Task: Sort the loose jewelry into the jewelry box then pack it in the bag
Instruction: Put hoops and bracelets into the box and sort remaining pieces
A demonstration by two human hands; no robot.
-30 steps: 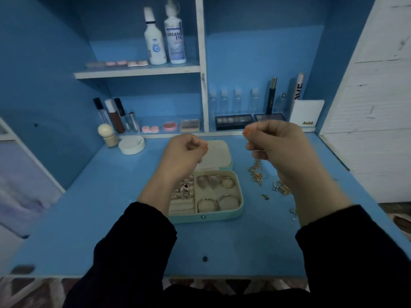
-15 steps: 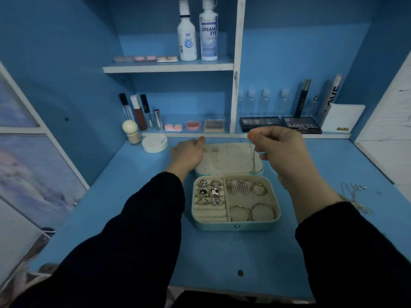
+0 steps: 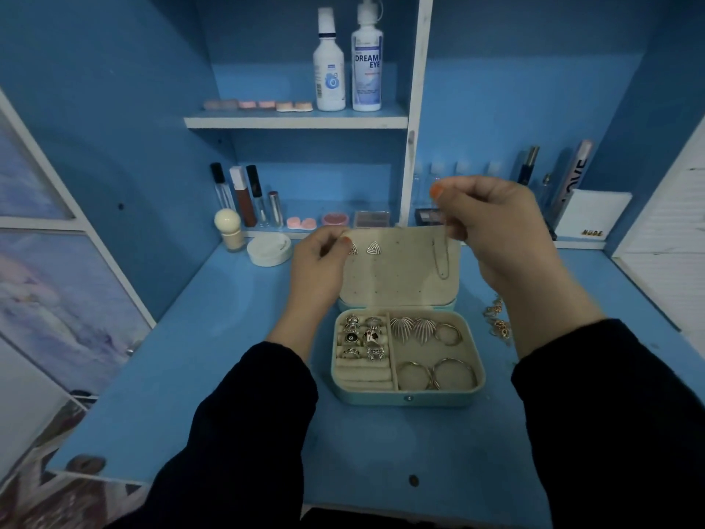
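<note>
Jewelry box (image 3: 406, 391) sitting open mid-desk, lid (image 3: 398, 274) propped up at the far side. Left hand (image 3: 318, 269) pinching the lid's top left corner, right by two triangle studs (image 3: 364, 249). Right hand (image 3: 496, 227) pinched on a thin chain (image 3: 442, 257) dangling over the lid's right side. Loose gold pieces (image 3: 498, 322) just right of the box.

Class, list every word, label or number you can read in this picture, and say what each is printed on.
"DREAM EYE": on the taller white bottle, upper shelf.
"NUDE": on the white box at far right.
"OVE": on the slanted tube; its first letter is hidden.
Shorter white bottle: blue logo, print too small to read.
</note>
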